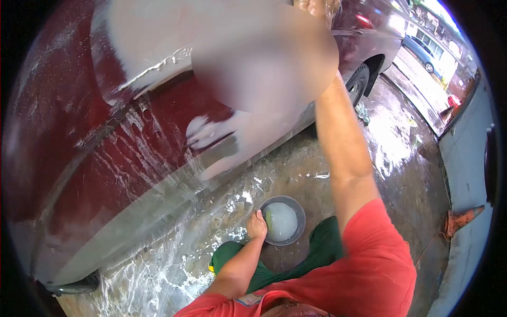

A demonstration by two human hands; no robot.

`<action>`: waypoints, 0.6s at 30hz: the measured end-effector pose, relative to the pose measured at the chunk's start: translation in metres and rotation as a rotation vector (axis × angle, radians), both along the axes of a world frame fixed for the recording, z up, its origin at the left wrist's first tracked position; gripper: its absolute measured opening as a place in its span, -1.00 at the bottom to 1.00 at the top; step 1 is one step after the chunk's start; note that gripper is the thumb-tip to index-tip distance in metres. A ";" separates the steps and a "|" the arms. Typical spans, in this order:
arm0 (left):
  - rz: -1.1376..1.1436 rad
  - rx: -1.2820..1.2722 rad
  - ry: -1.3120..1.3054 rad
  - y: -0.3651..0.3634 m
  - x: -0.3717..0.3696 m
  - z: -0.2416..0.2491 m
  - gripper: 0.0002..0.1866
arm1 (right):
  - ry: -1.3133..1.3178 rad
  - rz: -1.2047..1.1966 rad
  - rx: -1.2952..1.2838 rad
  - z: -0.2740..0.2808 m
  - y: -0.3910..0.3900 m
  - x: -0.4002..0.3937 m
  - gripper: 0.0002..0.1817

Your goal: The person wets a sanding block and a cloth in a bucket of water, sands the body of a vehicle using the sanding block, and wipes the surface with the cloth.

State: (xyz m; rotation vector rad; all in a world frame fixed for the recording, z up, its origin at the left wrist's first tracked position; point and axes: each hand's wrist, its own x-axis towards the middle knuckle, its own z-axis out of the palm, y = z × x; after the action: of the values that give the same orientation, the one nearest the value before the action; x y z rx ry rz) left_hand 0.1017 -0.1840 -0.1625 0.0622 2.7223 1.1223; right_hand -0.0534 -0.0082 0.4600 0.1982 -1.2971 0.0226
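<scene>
My left hand point(257, 225) is at the left rim of a round grey bucket point(301, 224), its fingers closed over the edge. Cloudy whitish water point(283, 222) fills much of the bucket. Just inside the rim, beside my fingers, is a yellow-green patch point(269, 220) that I cannot identify. My right arm point(343, 137) stretches up along the side of a dark red car point(174, 113). Only part of my right hand point(316, 7) shows at the top edge, near the car body; a blurred patch hides much around it, and any held thing cannot be made out.
Whitish suds streak the car's panels and the wet concrete floor point(227, 211). A pale grey patch point(153, 31) covers part of the bodywork. A light blue wall panel point(467, 169) stands at right, with an orange object point(459, 221) against it. A blue car point(421, 52) is parked outside.
</scene>
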 end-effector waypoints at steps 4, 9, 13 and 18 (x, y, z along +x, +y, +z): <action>0.031 0.033 0.041 0.001 0.001 0.000 -0.44 | 0.014 0.093 0.134 -0.025 -0.086 -0.019 -0.50; 0.022 0.034 0.025 0.004 0.000 0.003 -0.45 | -0.098 0.007 0.570 -0.032 -0.035 -0.021 -0.43; 0.026 0.053 0.037 0.003 0.002 0.005 -0.48 | -0.177 0.048 -0.058 -0.044 0.026 -0.013 -0.50; 0.031 0.003 0.074 0.007 0.002 0.000 -0.48 | 0.079 0.274 0.330 -0.062 -0.164 -0.005 -0.68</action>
State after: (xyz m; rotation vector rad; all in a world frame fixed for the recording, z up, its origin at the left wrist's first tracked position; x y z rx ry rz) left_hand 0.1034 -0.1774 -0.1623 0.0632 2.7955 1.1544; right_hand -0.0583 -0.1723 0.3978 0.6530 -1.1812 0.0338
